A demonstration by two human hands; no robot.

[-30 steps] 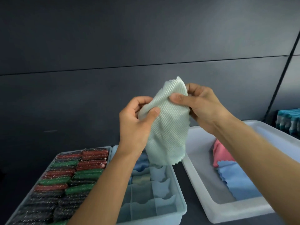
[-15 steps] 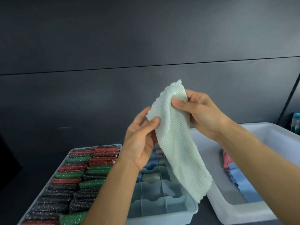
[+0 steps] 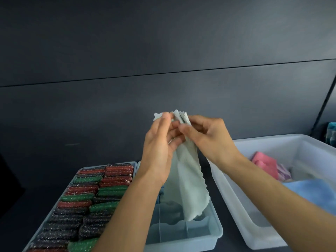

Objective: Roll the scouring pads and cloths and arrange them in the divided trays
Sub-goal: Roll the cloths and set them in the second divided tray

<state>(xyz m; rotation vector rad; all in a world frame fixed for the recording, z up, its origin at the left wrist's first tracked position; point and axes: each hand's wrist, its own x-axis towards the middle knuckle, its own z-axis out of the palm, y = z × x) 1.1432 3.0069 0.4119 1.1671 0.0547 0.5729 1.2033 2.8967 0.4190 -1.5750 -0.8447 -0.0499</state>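
- Left hand [image 3: 160,148] raised above the divided tray [image 3: 217,231], thumb and fingers pinching the top left corner of a pale green cloth [image 3: 189,188].
- Right hand [image 3: 209,139] just beside it, pinching the bunched top edge of the same cloth; the fingertips of both hands meet at the cloth.
- Both hands are clamped on the cloth and close together, palms turned toward each other.
- The cloth is unrolled and hangs straight down from the hands, wavy edge on its right side. Its lower end is over the divided tray; cannot tell if it touches.
- Divided tray: pale blue plastic with thin partitions. A greyish cloth [image 3: 171,210] sits in a middle compartment, too blurred to say how it is folded.
- Touching the divided tray's left side is a second tray [image 3: 109,164], packed with rolled scouring pads [image 3: 87,202] in rows of red, green and black.
- Right of the divided tray, across a strip of dark tabletop [image 3: 213,180], is a white bin [image 3: 236,206] holding a loose pink cloth [image 3: 263,162] and a blue cloth [image 3: 312,193].
- Far right of the divided tray, behind the bin, some blue fabric [image 3: 331,131] shows at the frame edge.
- Dark panelled wall [image 3: 163,51] behind everything.
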